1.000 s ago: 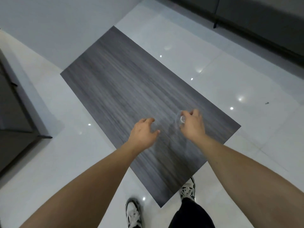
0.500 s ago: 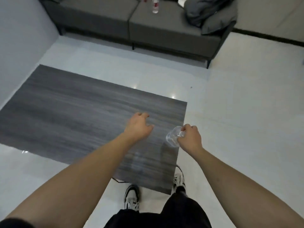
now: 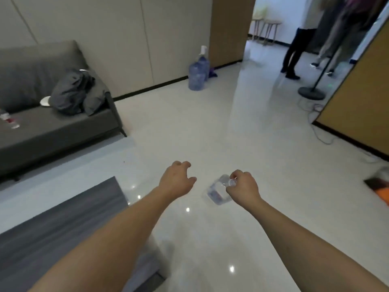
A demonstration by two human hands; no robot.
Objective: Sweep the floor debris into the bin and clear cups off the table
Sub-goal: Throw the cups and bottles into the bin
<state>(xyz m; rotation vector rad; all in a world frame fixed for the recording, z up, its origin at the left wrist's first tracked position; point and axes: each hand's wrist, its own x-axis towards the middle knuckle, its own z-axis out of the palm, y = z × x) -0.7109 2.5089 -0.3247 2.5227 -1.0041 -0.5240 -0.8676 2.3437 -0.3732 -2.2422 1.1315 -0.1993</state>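
clear cup in hand, out over the floor

grey sofa (image 3: pixel 52 125) sits left, dark table (image 3: pixel 63 234) lower left. left hand (image 3: pixel 177 181) hangs loose, holding nothing. right hand (image 3: pixel 242 187) pinches the clear cup (image 3: pixel 217 191) by its rim, above the tiles.

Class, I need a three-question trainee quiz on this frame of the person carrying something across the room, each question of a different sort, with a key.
1. True or false: the left hand holds a cup.
2. Multiple choice: the right hand grips (A) a broom, (B) a clear plastic cup, (C) a phone.
3. Fill in: the dark jacket lies on the grey ____.

Key
1. False; its fingers are loosely curled and hold nothing.
2. B; the fingers pinch it at the rim, above the pale floor.
3. Sofa.
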